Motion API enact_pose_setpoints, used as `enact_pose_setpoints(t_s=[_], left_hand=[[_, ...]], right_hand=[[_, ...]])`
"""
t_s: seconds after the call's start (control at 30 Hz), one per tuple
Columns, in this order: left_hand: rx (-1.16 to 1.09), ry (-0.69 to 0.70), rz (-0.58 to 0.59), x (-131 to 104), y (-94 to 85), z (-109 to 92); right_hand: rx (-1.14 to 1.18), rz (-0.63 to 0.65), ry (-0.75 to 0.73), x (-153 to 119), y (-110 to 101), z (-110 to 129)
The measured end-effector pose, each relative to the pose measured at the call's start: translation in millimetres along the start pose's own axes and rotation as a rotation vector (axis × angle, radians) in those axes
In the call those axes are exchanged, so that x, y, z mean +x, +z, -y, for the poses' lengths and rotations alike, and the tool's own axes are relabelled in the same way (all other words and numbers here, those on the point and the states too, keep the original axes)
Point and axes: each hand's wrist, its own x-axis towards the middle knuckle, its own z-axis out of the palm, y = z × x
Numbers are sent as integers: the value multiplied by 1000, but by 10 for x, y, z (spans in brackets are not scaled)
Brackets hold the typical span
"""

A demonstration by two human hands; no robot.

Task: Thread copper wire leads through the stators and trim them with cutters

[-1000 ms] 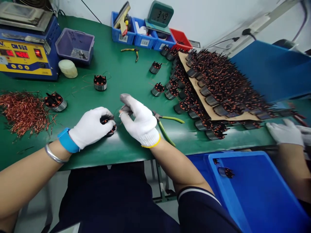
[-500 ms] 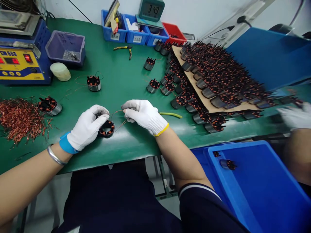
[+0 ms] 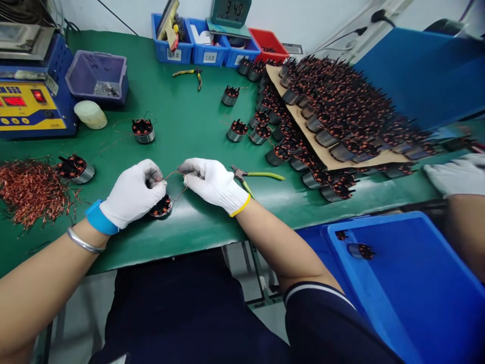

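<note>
A wound motor stator (image 3: 162, 208) with copper coils stands on the green table, partly hidden under my left hand. My left hand (image 3: 134, 194), in a white glove, pinches a thin copper wire (image 3: 173, 173) just above it. The wire arcs across to my gloved right hand (image 3: 212, 182), whose thumb and fingers are closed on it. Another strand runs from the stator up toward the right fingertips. Beside my right hand lie cutting pliers (image 3: 261, 175) with yellow-green handles, partly covered by the hand and wrist.
Loose copper wire scraps (image 3: 32, 189) are heaped at left, near another stator (image 3: 77, 168). Many stators (image 3: 333, 101) crowd the right on cardboard (image 3: 299, 129). A purple bin (image 3: 121, 81) and yellow-blue machine (image 3: 32, 106) stand back left. A co-worker's gloved hand (image 3: 456, 174) shows far right.
My left hand has come off the stator's rim up to the wire. My right hand has shifted slightly left, uncovering more of the pliers. The view has shifted slightly.
</note>
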Motion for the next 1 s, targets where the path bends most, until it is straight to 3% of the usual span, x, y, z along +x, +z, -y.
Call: enact_pose_setpoints(t_s=[0.23,0.4,0.57,0.73,0.87,0.93,1.0], left_hand=[[-102,-54,-135,-65,71,11],[-390,-10,-111,-119,69,-15],[-649,-71,-90,-143,6,-41],[-407,-69,-69,-92,7,6],[-185,-11,-275,-53,92,26],[-187,12,-354,-36,128,30],[-281,37,-346,-26,144,35]], right_hand=[[113,-78,-136,-130,69,107],[-93,-66,58,-94,156,125],[-87,3,143,-50,42,52],[99,149,126,-91,-49,21],[200,102,91,-135,49,83],[201,64,100,-160,127,140],[188,62,117,-176,191,185]])
